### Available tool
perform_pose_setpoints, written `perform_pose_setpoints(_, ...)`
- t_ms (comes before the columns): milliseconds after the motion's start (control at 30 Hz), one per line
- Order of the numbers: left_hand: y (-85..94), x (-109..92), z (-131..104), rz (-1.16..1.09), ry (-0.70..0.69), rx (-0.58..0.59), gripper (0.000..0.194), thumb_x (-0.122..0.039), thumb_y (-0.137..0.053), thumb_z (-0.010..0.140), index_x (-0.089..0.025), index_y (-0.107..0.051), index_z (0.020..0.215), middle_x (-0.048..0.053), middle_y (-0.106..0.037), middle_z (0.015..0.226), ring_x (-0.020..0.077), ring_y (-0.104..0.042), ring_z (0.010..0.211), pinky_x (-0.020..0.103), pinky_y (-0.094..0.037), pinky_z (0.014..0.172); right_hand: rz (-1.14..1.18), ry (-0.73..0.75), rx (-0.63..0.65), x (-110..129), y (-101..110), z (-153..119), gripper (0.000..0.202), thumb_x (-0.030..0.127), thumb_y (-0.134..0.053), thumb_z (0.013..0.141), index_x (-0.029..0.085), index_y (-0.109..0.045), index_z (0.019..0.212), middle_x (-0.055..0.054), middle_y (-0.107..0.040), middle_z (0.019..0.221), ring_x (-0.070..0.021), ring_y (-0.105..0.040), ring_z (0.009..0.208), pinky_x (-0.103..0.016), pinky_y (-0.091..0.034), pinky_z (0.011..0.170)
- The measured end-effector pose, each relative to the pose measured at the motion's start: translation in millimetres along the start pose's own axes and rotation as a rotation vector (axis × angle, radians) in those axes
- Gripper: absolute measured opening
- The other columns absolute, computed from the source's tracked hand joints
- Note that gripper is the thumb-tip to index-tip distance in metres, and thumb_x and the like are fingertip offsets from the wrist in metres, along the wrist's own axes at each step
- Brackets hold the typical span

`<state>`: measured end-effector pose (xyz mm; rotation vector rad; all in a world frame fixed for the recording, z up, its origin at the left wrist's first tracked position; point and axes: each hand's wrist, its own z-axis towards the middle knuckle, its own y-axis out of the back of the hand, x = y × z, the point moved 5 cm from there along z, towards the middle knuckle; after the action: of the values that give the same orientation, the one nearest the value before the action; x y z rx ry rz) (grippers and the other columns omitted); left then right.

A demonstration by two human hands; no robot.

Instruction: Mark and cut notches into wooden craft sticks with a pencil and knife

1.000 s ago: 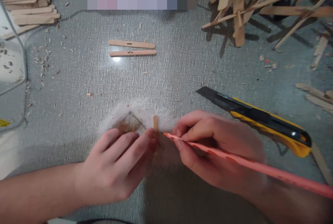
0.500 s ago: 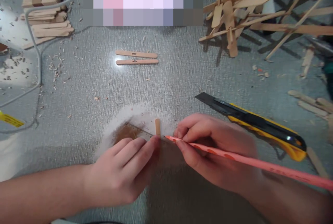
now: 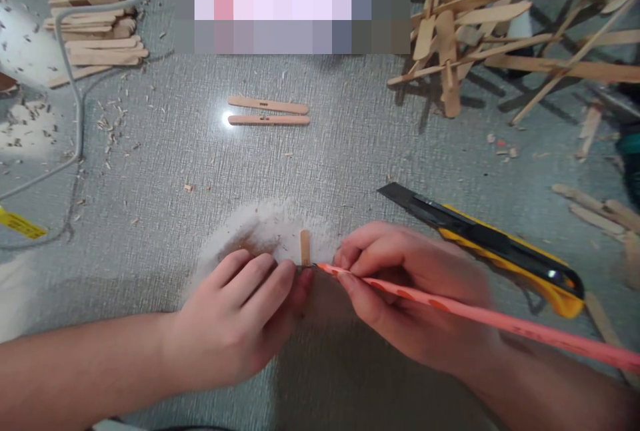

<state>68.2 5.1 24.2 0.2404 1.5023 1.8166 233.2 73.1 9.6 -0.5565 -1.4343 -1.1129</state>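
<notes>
My left hand is closed, its thumb and fingers pinching a small wooden craft stick. The stick's rounded end points away from me, and its lower part is hidden by the fingers. A thin dark line or edge crosses the stick near my fingertips. In my right hand is a pink pencil, slanting down to the right. Its dark tip sits right beside the stick, close to my left fingertips. Farther up lie two craft sticks side by side, each with small dark marks at the middle.
A yellow and black utility knife lies beyond my right hand. Craft sticks are joined in a lattice at the upper right. Stacked sticks and a grey cable are at the upper left. Wood shavings are scattered about.
My left fingers have shifted slightly, baring a little more of the stick. The pencil tip stays beside it. The whole view has moved a little.
</notes>
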Motion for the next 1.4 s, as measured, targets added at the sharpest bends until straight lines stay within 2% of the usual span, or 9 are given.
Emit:
perform_pose_setpoints(133,0.0,-1.7,2.0,0.015,-0.033,0.039,0.019,-0.018,-0.066,0.092,-0.005,-0.070,0.104,0.011,-0.070,0.105,0.0238,-0.060,0.086,0.043,-0.049,0.073,-0.006,0.001,0.014,-0.1,-0.2,0.6,0.017,0.008,-0.065,0.084,0.022,-0.054,0.082,0.001,-0.066,0.079,-0.0104,-0.066,0.068,-0.025,-0.052,0.061)
perform_pose_setpoints(333,0.1,-1.4,3.5,0.031,-0.008,0.006,0.014,-0.006,-0.063,0.090,-0.006,-0.071,0.101,0.009,-0.071,0.104,0.0208,-0.060,0.084,0.040,-0.049,0.071,-0.029,0.003,0.024,1.2,-0.6,2.7,0.017,0.009,-0.065,0.083,0.023,-0.055,0.083,0.001,-0.066,0.077,-0.0117,-0.065,0.065,-0.026,-0.053,0.059)
perform_pose_setpoints(700,-1.6,-0.9,0.2,-0.004,-0.004,0.018,0.017,-0.011,-0.066,0.090,-0.006,-0.071,0.106,0.010,-0.069,0.108,0.0223,-0.059,0.090,0.041,-0.049,0.074,-0.090,0.039,0.042,7.0,-1.9,6.2,0.019,0.008,-0.064,0.082,0.023,-0.053,0.079,0.000,-0.067,0.076,-0.0092,-0.063,0.060,-0.021,-0.051,0.053)
perform_pose_setpoints(867,-3.3,-0.3,0.3,0.005,-0.036,0.069,0.029,-0.020,-0.064,0.094,-0.006,-0.068,0.119,0.012,-0.065,0.115,0.0252,-0.058,0.098,0.042,-0.048,0.077,-0.102,0.034,0.040,6.2,-1.4,6.1,0.018,0.008,-0.064,0.082,0.022,-0.052,0.078,0.000,-0.067,0.075,-0.0076,-0.063,0.060,-0.020,-0.050,0.055)
perform_pose_setpoints(1200,-5.8,0.0,-2.3,-0.018,-0.030,0.088,0.035,-0.019,-0.072,0.089,-0.007,-0.067,0.121,0.011,-0.063,0.117,0.0247,-0.057,0.099,0.042,-0.047,0.078,-0.100,0.031,0.035,8.4,-2.0,8.2,0.019,0.009,-0.064,0.081,0.023,-0.052,0.077,0.001,-0.067,0.074,-0.0098,-0.063,0.057,-0.022,-0.050,0.051)
perform_pose_setpoints(1400,-4.9,0.0,0.1,0.000,-0.039,0.092,0.034,-0.018,-0.068,0.092,-0.006,-0.067,0.123,0.011,-0.064,0.114,0.0242,-0.058,0.097,0.041,-0.047,0.076,-0.114,0.031,0.042,8.6,-0.7,8.6,0.019,0.010,-0.063,0.083,0.024,-0.052,0.078,0.000,-0.068,0.074,-0.0105,-0.063,0.056,-0.022,-0.049,0.049)
